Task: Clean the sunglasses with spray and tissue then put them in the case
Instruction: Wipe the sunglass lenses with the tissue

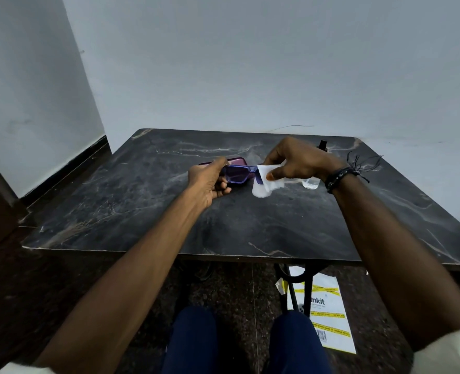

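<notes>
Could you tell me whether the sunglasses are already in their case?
Out: the left hand holds the sunglasses above the table while the right hand wipes them with tissue.

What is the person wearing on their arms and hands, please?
Both forearms are bare, with pale sleeve edges at the bottom corners of the frame. The right wrist carries dark bracelets with loose black thread ends. The left hand and right hand wear nothing.

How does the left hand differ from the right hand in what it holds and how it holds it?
The left hand grips the purple sunglasses by one end, while the right hand pinches a white tissue against the other lens. The left wrist is bare; the right wrist wears dark bracelets. Both hands are raised above the dark table, close together, each with a closed grip.
</notes>
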The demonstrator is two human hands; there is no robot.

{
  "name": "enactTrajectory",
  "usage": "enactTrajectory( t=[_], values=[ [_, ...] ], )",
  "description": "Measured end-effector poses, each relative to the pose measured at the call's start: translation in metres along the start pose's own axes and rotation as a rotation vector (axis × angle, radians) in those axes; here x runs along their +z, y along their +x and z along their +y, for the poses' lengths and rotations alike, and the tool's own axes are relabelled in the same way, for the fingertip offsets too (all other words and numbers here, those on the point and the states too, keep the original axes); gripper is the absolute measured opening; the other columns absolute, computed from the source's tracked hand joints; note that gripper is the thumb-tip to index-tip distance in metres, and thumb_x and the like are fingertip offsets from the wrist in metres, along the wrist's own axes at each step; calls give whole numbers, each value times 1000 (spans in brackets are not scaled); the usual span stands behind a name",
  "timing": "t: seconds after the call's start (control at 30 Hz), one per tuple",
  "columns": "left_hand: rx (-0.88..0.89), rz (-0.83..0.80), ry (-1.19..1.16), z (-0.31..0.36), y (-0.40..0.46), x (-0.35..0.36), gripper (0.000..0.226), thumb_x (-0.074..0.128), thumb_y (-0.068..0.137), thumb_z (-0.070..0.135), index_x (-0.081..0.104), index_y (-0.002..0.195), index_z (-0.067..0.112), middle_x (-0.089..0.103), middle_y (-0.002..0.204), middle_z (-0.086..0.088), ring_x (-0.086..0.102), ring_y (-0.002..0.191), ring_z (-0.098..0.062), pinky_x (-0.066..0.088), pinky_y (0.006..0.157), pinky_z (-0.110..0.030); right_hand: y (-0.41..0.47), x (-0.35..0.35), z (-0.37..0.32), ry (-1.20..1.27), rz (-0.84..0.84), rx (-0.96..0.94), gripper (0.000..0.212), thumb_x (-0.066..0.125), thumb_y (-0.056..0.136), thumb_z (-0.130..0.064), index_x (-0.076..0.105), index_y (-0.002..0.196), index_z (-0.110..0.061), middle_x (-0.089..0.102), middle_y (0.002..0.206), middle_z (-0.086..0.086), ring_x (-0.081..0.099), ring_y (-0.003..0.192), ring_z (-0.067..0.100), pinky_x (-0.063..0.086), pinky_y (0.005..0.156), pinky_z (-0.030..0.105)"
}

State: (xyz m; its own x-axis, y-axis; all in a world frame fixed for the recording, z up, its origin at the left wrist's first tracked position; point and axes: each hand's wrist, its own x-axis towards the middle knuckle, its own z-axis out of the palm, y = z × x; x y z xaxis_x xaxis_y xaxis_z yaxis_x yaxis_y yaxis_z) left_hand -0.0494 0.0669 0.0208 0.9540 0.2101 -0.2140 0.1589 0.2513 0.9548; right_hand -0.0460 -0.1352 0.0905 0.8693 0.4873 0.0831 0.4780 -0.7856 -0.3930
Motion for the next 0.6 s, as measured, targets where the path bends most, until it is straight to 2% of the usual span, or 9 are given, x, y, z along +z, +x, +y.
enactTrajectory(
  t=[0.07,0.2,0.33,0.4,0.5,0.6],
  values=[
    [-2,0,-7,0,-1,1,18,69,83,18,61,72,7,49,38,-1,42,32,-10,51,42,-24,1,1,1,-7,16,10,17,81,76,-16,77,92,-13,76,87,3,59,59,-2,39,50,4],
    [-4,7,-23,1,-1,3,18,70,83,17,62,73,5,49,38,-2,41,32,-10,51,42,-24,1,2,3,46,46,26,17,85,71,-29,75,79,-18,74,77,-1,57,53,-3,40,49,9],
    [-12,24,-29,1,1,5,17,70,82,17,63,73,5,48,38,-2,40,33,-10,51,42,-24,-1,0,3,44,7,22,14,80,79,-22,77,90,-14,73,77,-2,58,56,-4,41,50,8],
    [-16,36,-31,0,2,5,18,71,82,18,62,72,6,48,38,-2,40,33,-11,50,41,-24,-2,0,6,48,2,32,15,78,79,-17,77,94,-15,74,80,-2,61,62,1,45,55,12],
    [-22,40,-33,-1,1,6,19,71,82,18,62,72,5,48,39,-2,41,33,-10,51,42,-24,-2,4,8,97,9,55,14,83,73,-15,76,85,-18,74,77,-3,63,63,4,47,59,19],
    [-30,31,-30,-1,1,7,19,71,83,19,62,75,5,49,39,-2,41,33,-10,50,41,-24,-1,8,9,111,38,72,17,88,67,-21,74,77,-19,72,72,-6,60,56,-1,44,54,14]
  ],
)
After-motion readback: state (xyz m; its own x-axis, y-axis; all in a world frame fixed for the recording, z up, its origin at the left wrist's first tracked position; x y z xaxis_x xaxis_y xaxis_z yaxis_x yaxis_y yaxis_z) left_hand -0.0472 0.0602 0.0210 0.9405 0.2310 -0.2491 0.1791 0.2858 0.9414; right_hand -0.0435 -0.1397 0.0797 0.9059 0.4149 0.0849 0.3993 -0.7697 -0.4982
